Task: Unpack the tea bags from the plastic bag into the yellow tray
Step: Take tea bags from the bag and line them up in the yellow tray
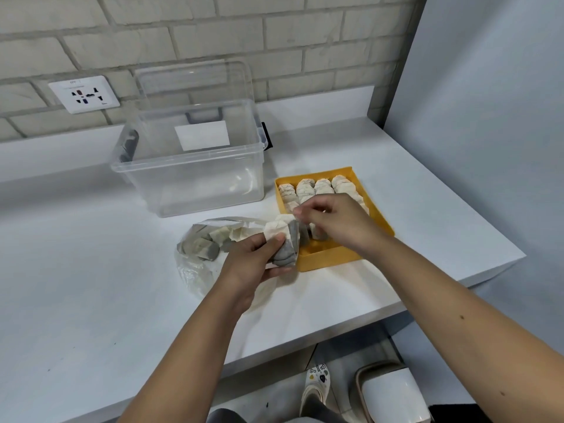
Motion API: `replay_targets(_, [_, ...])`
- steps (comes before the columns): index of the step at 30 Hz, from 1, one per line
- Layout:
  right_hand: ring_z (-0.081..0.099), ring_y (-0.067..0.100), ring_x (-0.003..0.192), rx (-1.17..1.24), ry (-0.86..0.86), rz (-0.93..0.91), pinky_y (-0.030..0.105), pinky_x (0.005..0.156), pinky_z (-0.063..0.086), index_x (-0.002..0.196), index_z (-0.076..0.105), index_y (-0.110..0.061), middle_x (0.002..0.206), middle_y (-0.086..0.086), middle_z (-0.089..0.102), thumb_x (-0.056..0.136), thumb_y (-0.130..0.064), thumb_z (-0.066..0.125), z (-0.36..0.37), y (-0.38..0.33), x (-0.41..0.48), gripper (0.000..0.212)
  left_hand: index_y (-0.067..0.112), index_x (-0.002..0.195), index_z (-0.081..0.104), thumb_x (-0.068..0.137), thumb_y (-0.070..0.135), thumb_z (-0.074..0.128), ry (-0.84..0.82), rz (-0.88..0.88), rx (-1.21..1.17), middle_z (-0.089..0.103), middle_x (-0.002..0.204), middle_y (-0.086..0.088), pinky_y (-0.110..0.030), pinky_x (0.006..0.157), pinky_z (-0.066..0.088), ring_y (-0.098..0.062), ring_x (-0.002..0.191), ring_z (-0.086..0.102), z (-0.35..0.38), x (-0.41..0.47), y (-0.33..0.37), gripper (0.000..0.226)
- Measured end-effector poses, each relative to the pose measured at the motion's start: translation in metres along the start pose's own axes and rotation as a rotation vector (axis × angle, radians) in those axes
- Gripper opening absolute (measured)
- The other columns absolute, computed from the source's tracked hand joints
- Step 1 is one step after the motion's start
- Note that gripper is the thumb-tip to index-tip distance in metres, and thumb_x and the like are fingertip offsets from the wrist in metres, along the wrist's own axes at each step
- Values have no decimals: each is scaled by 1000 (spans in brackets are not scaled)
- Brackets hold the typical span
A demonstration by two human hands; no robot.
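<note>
The big white tabletop is carrying everything. A clear box is sitting open at the back, out of the way. The plastic bag is lying in front of it, just beside the yellow tray, with its mouth facing the tray.

The left hand is resting over the mouth of the bag. Its fingers are curling round a bunch of tea bags and holding it right at the near left corner of the tray. The right hand is reaching over the tray. Its fingers are bending down and seem to be pinching a tea bag that is standing in the tray's near half.

Tea bags are filling the far half of the tray in neat rows. The near part is showing bare yellow. A few leftover bags are lying inside the plastic bag.

So the job looks more than half done. The step in hand is packing: the right hand is setting bags into the tray while the left is feeding them from the bunch. Next, the right hand should be taking another bag off the bunch and standing it close against the last row. It needs a soft touch, because the bags are thin and can tip over or tear.
</note>
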State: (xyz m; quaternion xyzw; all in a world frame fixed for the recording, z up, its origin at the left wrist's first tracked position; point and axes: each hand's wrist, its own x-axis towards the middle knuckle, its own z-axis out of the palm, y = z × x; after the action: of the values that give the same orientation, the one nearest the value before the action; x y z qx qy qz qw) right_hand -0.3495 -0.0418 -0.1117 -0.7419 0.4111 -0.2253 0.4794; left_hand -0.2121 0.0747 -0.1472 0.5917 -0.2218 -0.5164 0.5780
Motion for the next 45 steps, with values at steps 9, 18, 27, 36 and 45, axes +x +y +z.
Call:
replay_targets(9, [62, 11, 64, 234, -132, 97, 25, 60, 53, 101, 74, -12, 76, 1, 70, 85, -22, 74, 0, -5, -16, 19, 12, 107, 70, 97, 15, 61, -13, -17, -101, 76, 90, -3, -28, 68, 61, -15, 77, 73, 3, -2, -1, 14])
replay_targets(18, [55, -1, 77, -196, -13, -202, 25, 77, 48, 89, 74, -37, 92, -12, 61, 77, -38, 78, 9, 1, -10, 12, 16, 98, 71, 96, 18, 64, -56, 19, -21, 77, 91, -6, -33, 71, 61, -18, 80, 74, 9, -9, -1, 8])
replay_targets(27, [48, -3, 70, -186, 160, -199, 13, 70, 37, 83, 70, -26, 93, -3, 54, 83, -28, 75, 22, 5, -3, 6, 3, 111, 65, 97, 13, 59, -176, -130, -284, 76, 95, -10, -30, 73, 62, -18, 83, 75, 8, -12, -5, 18])
replay_targets(36, [58, 8, 54, 38, 309, -75, 21, 56, 48, 90, 66, -12, 70, 1, 63, 88, -13, 69, -47, -9, 10, 4, 2, 113, 66, 91, -3, 64, -65, -104, -163, 75, 98, -10, -27, 71, 62, -20, 84, 73, -4, 1, -10, 23])
replay_targets(45, [67, 18, 55, -540, -105, 196, 24, 58, 56, 78, 63, -17, 71, 11, 72, 86, -7, 70, -62, 45, 24, 15, 4, 97, 70, 93, 4, 65, 34, -26, -30, 75, 91, -9, -31, 82, 60, -19, 86, 73, -9, 18, -11, 6])
